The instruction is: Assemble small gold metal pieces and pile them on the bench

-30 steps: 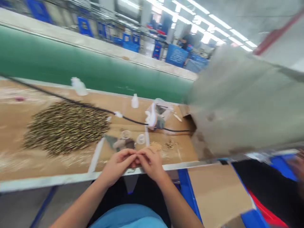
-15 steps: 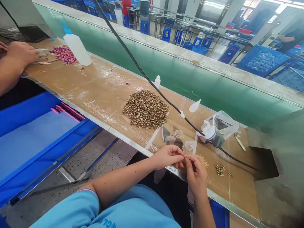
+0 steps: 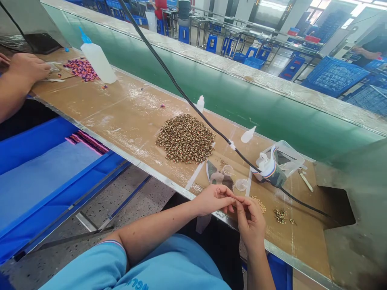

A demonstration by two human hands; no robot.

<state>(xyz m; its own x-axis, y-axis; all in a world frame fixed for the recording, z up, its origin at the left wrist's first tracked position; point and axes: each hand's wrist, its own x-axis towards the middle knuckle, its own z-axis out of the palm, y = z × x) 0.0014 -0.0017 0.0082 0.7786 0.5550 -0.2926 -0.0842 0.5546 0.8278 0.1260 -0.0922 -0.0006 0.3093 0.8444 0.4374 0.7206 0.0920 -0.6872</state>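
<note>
My left hand (image 3: pixel 216 199) and my right hand (image 3: pixel 249 219) meet at the fingertips over the front edge of the bench. Both are closed in a pinch, and what lies between the fingers is too small to make out. Just behind my right hand is a small pile of pale beads (image 3: pixel 259 204), partly hidden by the fingers. Farther right lies a little cluster of dark and gold pieces (image 3: pixel 280 216). A large heap of small gold, dark-patterned pieces (image 3: pixel 185 139) sits beyond my left hand. Beside it are a camouflage-patterned cloth (image 3: pixel 216 177) and a clear round lid (image 3: pixel 241 185).
A black cable (image 3: pixel 181 90) hangs across the bench (image 3: pixel 127 108). Along the back stand small white bottles (image 3: pixel 200 104) and a clear plastic box (image 3: pixel 292 155). A large blue-capped bottle (image 3: pixel 98 60) leans near a co-worker's hand (image 3: pixel 28 68). A blue bin (image 3: pixel 54 173) sits at lower left.
My hands stay pinched together in almost the same place, with only a slight shift of the right fingers. In the background at right, a person's arm has moved.
</note>
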